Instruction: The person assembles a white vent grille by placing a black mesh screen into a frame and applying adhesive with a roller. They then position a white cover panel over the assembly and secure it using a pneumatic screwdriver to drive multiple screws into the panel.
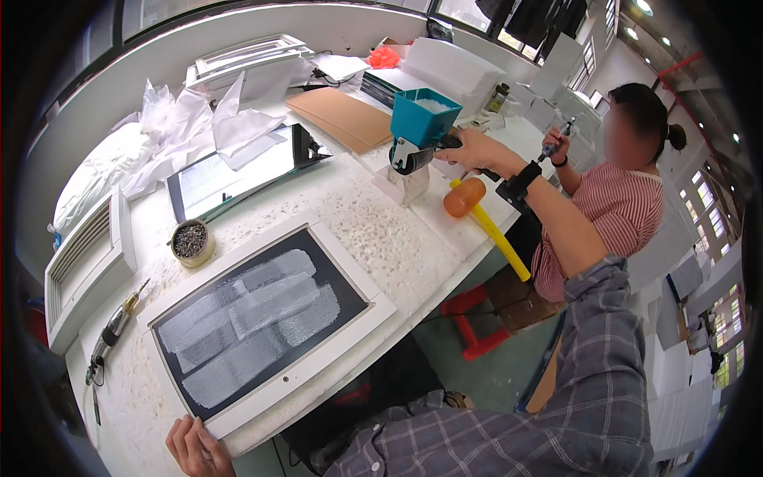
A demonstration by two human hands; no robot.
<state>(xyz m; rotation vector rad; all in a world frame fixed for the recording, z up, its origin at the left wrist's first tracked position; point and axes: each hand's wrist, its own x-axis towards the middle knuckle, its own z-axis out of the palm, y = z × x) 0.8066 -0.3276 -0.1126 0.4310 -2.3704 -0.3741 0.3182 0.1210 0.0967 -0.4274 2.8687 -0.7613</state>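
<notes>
My right hand point(482, 153) is closed round the handle of a glue roller with a teal hopper point(424, 119). White material shows inside the hopper. The roller is at or just above a small white block point(401, 184); I cannot tell whether they touch. In front of me lies a white-framed panel point(342, 350), its dark inset covered with overlapping whitish bands point(254, 318). My left hand point(195, 447) grips the frame's near left corner, fingers curled over the edge. Beyond the roller, a mallet with an orange head point(465, 197) and yellow handle lies close to my right wrist.
A tub of small metal pieces point(191, 242) and a power screwdriver point(118, 322) are at the left, near a louvred white frame point(87, 262). Behind sit a glossy panel point(238, 171) and brown board point(342, 118). A co-worker point(616, 191) holds a tool at right.
</notes>
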